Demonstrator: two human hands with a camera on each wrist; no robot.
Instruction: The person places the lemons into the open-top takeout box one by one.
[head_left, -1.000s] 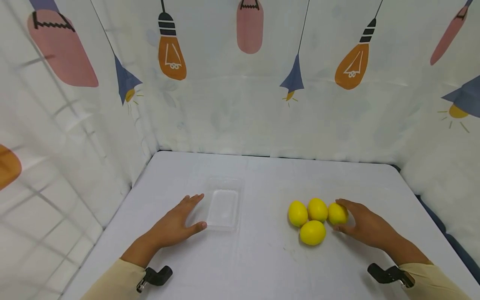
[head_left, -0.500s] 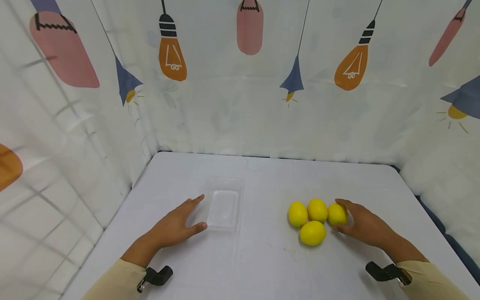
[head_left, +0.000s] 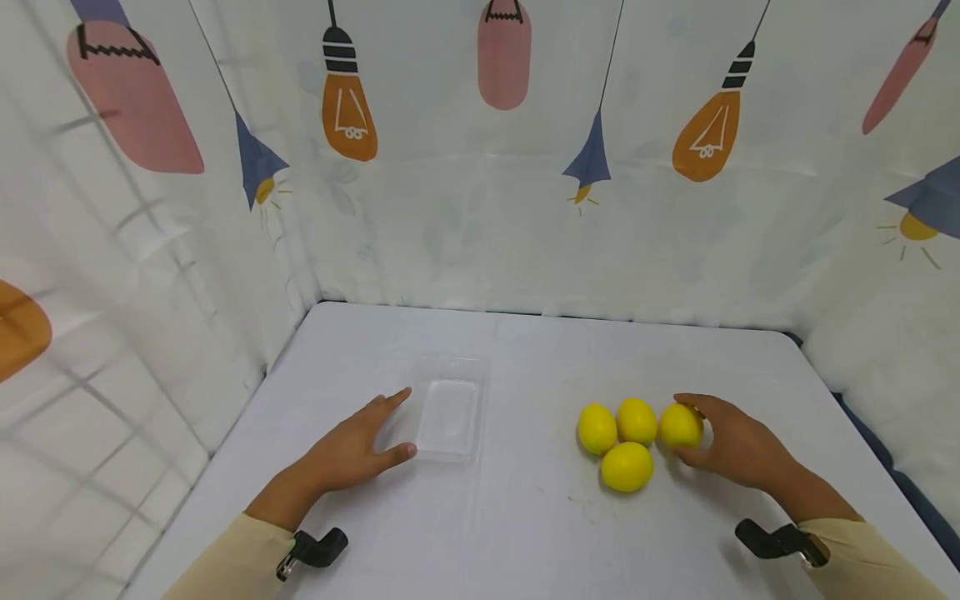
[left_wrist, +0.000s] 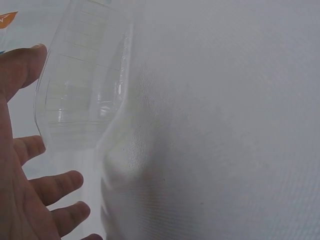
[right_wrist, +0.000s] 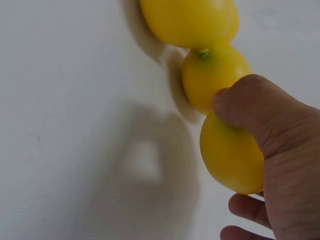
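Observation:
My right hand (head_left: 742, 446) pinches a yellow lemon (head_left: 681, 426) between thumb and fingers, at the right end of a small cluster. In the right wrist view the thumb lies across the upper part of this lemon (right_wrist: 231, 157). Beside it sit three more lemons: a back one (head_left: 637, 422), a left one (head_left: 597, 429) and a front one (head_left: 627, 467). My left hand (head_left: 345, 450) has its fingers spread at the left side of a clear plastic tray (head_left: 448, 417). The left wrist view shows the thumb and a fingertip right at the edge of the tray (left_wrist: 82, 85).
The white-covered table (head_left: 525, 533) has its back edge against a hanging white curtain (head_left: 480, 233) printed with lamps and bulbs. More curtain hangs along the left and right sides. A black wrist mount (head_left: 318, 550) sits on each forearm.
The lemon in my right hand has shifted slightly right, and my fingers now wrap it a little further. My left hand, the tray and the other lemons stay nearly as they were.

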